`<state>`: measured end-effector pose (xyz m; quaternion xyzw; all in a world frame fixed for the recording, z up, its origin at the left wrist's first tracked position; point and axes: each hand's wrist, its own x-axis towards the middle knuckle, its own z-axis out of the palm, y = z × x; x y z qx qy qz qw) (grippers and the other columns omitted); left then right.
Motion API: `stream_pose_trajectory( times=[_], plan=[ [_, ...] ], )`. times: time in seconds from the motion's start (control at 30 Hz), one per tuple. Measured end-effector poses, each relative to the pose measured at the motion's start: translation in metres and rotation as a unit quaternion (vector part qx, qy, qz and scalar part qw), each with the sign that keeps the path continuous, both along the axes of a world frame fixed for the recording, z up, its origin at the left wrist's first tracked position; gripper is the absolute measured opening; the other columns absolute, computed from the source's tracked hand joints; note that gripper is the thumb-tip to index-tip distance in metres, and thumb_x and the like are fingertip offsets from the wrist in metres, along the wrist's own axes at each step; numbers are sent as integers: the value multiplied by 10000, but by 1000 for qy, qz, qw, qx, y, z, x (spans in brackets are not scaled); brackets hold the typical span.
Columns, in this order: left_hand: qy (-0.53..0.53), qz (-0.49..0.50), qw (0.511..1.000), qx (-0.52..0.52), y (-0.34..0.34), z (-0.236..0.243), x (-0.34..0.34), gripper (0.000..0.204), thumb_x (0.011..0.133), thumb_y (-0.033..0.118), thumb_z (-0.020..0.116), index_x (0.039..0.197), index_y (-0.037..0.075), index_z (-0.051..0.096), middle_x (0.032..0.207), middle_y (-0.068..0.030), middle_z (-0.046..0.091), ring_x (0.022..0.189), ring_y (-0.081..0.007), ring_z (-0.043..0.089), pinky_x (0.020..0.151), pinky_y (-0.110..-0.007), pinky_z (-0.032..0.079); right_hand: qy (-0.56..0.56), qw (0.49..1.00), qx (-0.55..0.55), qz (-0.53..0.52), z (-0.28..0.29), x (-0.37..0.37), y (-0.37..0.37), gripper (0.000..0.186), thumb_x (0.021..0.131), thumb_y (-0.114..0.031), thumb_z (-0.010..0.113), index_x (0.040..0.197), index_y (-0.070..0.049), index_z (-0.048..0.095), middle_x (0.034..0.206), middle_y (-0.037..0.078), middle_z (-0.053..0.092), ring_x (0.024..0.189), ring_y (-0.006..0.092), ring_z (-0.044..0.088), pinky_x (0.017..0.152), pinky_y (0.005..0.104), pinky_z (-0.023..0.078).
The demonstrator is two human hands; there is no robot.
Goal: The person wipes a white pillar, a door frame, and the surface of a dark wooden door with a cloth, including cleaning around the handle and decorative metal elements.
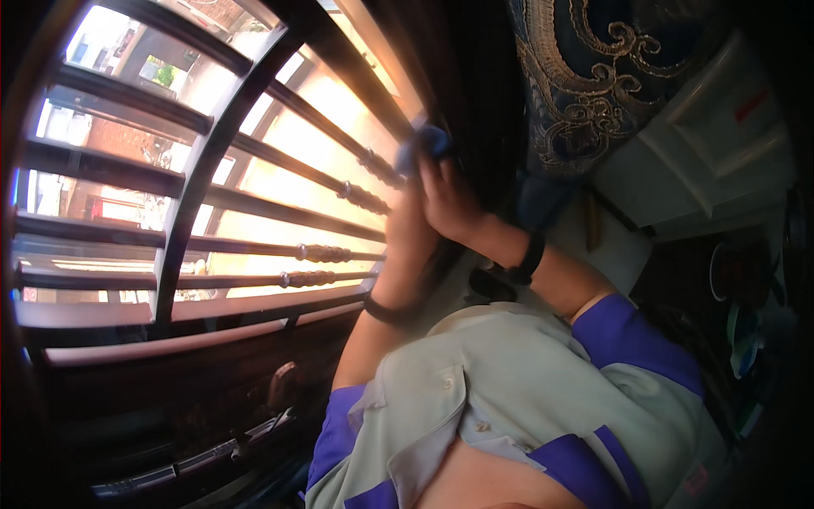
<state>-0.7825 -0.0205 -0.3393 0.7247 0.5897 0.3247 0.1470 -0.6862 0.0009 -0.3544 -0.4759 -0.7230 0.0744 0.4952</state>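
Observation:
In front of my chest, both hands are raised close together against a dark upright frame at the edge of a barred window. A small bunched blue thing, apparently a cloth (434, 141), sits at the fingertips of my right hand (454, 199), with its fingers bent around the lower part. My left hand (410, 225) is just beside it, nearer the bars. It is smeared by motion and its fingers are mostly hidden, so its grip does not show. The dark window bars (280, 191), some with turned ornaments, run up to the left hand.
A dark blue curtain (581, 93) with gold scroll embroidery hangs at the upper right. Below it stands a pale panelled surface (695, 144). A dark ledge (203, 339) lies under the bars. Several items, one with a round rim (719, 271), crowd the right edge.

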Motion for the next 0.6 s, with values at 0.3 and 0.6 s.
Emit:
stream_pose_trajectory(
  times=[0.3, 0.6],
  plan=[
    [88, 106, 961, 239, -32, 42, -35, 431, 789, 91, 678, 1147, -7, 459, 962, -101, 585, 833, -236, 593, 708, -297, 491, -96, 975, 197, 36, 103, -43, -14, 344, 751, -134, 565, 1083, -54, 603, 1012, 141, 531, 970, 313, 516, 829, 402, 455],
    [-187, 30, 974, -129, -48, -62, -36, 414, 854, 111, 577, 1240, 2, 472, 1143, -158, 592, 1045, -202, 563, 891, -308, 434, -52, 998, 14, 38, -57, -30, -17, 236, 826, -121, 507, 1037, -39, 572, 899, 224, 545, 805, 385, 538, 655, 457, 435]
  ],
)
